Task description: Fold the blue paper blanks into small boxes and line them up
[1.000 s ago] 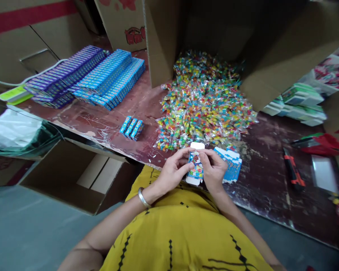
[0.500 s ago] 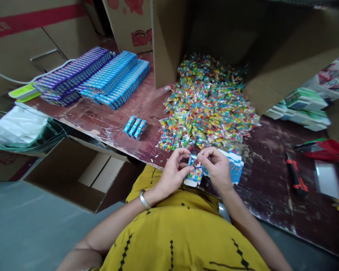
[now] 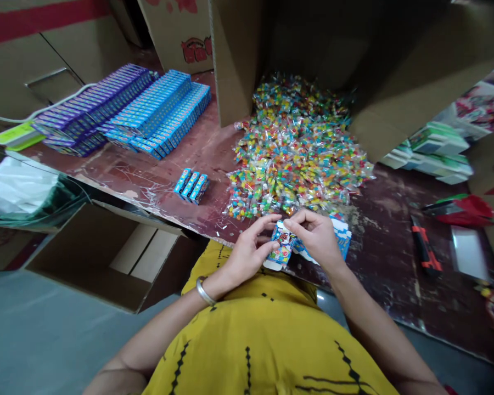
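A small blue printed candy box is held between my two hands near the table's front edge, with a white flap showing at its lower end. My left hand grips its left side, the thumb on the printed face. At the upper right corner, my right hand pinches the box's top flap with thumb and forefinger. Partly behind my right hand lie several more flat blue boxes. Just beyond my hands spreads a big heap of clear packets of colourful candies.
Three small blue boxes stand left of the heap. Rows of blue boxes and purple boxes lie farther left. A large carton opens around the heap. A utility knife lies right; an open carton stands below the table edge.
The view has shifted slightly, so the scene sits a little more to the left. My right fingers have moved slightly at the top of the candy box; both hands still hold it.
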The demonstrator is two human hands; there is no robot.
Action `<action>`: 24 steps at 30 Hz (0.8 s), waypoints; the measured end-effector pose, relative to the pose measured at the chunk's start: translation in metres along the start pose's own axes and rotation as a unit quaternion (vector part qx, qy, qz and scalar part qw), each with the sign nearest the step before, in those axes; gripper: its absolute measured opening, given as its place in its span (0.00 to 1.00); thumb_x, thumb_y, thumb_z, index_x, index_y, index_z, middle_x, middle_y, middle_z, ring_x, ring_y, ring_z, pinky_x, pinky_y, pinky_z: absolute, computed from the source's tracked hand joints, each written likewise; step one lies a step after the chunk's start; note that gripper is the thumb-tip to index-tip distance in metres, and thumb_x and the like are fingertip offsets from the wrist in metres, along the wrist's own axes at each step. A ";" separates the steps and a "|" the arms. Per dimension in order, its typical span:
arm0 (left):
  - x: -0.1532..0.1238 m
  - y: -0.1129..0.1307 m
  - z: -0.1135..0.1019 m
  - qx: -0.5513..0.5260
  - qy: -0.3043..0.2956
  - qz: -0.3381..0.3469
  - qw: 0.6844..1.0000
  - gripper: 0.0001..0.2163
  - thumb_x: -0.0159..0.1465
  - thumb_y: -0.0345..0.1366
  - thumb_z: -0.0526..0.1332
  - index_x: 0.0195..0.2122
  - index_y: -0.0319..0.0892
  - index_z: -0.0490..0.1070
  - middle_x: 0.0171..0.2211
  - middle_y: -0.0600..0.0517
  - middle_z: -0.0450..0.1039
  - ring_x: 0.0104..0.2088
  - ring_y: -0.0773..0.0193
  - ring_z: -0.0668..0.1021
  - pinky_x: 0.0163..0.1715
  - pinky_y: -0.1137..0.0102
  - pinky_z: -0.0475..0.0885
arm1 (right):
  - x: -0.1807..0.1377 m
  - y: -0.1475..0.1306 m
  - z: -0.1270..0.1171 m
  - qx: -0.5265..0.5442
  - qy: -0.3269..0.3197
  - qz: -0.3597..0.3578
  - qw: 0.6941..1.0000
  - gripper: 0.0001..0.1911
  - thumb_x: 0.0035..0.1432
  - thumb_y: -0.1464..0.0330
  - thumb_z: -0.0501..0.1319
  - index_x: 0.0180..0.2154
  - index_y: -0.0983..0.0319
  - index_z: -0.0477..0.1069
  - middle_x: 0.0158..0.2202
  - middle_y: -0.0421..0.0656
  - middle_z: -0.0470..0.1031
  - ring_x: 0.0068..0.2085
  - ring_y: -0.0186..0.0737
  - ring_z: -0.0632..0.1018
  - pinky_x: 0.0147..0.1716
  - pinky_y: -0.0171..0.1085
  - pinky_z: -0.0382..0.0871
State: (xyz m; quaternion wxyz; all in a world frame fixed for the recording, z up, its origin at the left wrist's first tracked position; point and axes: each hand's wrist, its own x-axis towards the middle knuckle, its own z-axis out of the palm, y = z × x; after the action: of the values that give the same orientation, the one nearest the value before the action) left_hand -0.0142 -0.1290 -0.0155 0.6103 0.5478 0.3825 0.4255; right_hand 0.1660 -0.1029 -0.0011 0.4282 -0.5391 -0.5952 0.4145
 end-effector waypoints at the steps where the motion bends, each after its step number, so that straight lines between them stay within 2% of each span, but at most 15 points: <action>1: 0.000 0.000 0.000 0.002 0.006 0.000 1.000 0.22 0.61 0.29 0.60 0.57 0.47 0.65 0.52 0.46 0.69 0.48 0.60 0.75 0.45 0.68 0.74 | -0.002 0.000 0.001 -0.015 0.005 -0.025 1.000 0.12 0.56 0.62 0.65 0.25 0.61 0.72 0.25 0.40 0.72 0.28 0.35 0.71 0.29 0.36 0.66; 5: 0.001 -0.002 0.001 -0.010 0.035 0.000 0.999 0.16 0.61 0.30 0.60 0.51 0.44 0.70 0.50 0.47 0.71 0.46 0.61 0.75 0.44 0.69 0.73 | -0.012 0.002 0.002 -0.030 -0.016 -0.079 0.996 0.06 0.58 0.64 0.64 0.31 0.60 0.74 0.33 0.43 0.75 0.36 0.39 0.75 0.36 0.38 0.70; 8: 0.001 -0.002 0.002 -0.031 0.038 -0.024 0.998 0.15 0.61 0.31 0.62 0.50 0.43 0.70 0.47 0.48 0.73 0.40 0.64 0.77 0.41 0.70 0.73 | -0.013 0.004 -0.003 -0.007 -0.057 -0.058 0.997 0.07 0.59 0.63 0.63 0.34 0.60 0.75 0.36 0.43 0.76 0.38 0.40 0.76 0.36 0.38 0.72; 11: -0.004 -0.002 -0.007 -0.056 0.048 -0.060 0.995 0.15 0.57 0.32 0.66 0.45 0.41 0.69 0.42 0.50 0.73 0.37 0.66 0.77 0.38 0.72 0.73 | -0.006 0.006 -0.007 -0.009 -0.116 -0.018 0.993 0.11 0.62 0.60 0.59 0.39 0.60 0.75 0.36 0.43 0.77 0.34 0.38 0.77 0.31 0.36 0.72; 13: -0.010 -0.001 -0.020 -0.055 0.078 -0.084 0.992 0.14 0.54 0.33 0.69 0.38 0.40 0.67 0.36 0.53 0.73 0.34 0.67 0.76 0.36 0.73 0.73 | 0.002 0.009 -0.004 -0.062 -0.104 -0.028 0.992 0.11 0.63 0.61 0.59 0.42 0.59 0.73 0.36 0.43 0.77 0.33 0.38 0.77 0.30 0.37 0.73; 16: -0.022 -0.001 -0.045 -0.036 0.159 -0.098 0.982 0.15 0.53 0.35 0.71 0.33 0.40 0.64 0.30 0.56 0.71 0.30 0.70 0.75 0.31 0.76 0.71 | 0.017 0.013 0.012 -0.219 -0.080 -0.128 0.964 0.09 0.60 0.65 0.62 0.44 0.58 0.73 0.41 0.45 0.77 0.43 0.44 0.76 0.41 0.42 0.72; 18: -0.030 0.001 -0.059 -0.046 0.212 -0.090 0.972 0.16 0.53 0.36 0.70 0.35 0.41 0.64 0.30 0.57 0.70 0.26 0.73 0.73 0.24 0.79 0.68 | 0.026 0.016 0.028 -0.317 -0.101 -0.186 0.925 0.12 0.57 0.67 0.65 0.45 0.57 0.72 0.45 0.47 0.76 0.50 0.49 0.73 0.47 0.45 0.69; 20: -0.036 0.004 -0.070 -0.077 0.243 -0.090 0.963 0.18 0.53 0.37 0.69 0.42 0.43 0.64 0.31 0.57 0.71 0.23 0.73 0.72 0.20 0.79 0.67 | 0.033 0.018 0.042 -0.379 -0.116 -0.207 0.895 0.13 0.56 0.68 0.66 0.45 0.58 0.72 0.45 0.48 0.77 0.52 0.51 0.70 0.46 0.45 0.69; 22: -0.039 0.008 -0.075 -0.108 0.251 -0.101 0.957 0.22 0.54 0.36 0.69 0.47 0.44 0.63 0.33 0.56 0.71 0.24 0.71 0.75 0.22 0.76 0.72 | 0.039 0.021 0.051 -0.408 -0.102 -0.205 0.884 0.08 0.58 0.68 0.64 0.42 0.58 0.72 0.41 0.48 0.78 0.49 0.50 0.71 0.43 0.42 0.69; 24: -0.041 0.011 -0.077 -0.124 0.243 -0.113 0.955 0.23 0.54 0.36 0.68 0.50 0.43 0.63 0.35 0.54 0.72 0.27 0.68 0.78 0.28 0.72 0.75 | 0.042 0.024 0.052 -0.393 -0.061 -0.190 0.897 0.04 0.61 0.69 0.60 0.38 0.58 0.73 0.37 0.46 0.78 0.45 0.47 0.74 0.41 0.41 0.68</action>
State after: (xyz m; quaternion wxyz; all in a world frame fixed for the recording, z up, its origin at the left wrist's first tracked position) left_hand -0.1015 -0.1400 -0.0126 0.6063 0.3009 0.5227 0.5183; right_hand 0.1207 -0.0605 -0.0367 0.2147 -0.5134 -0.8260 0.0895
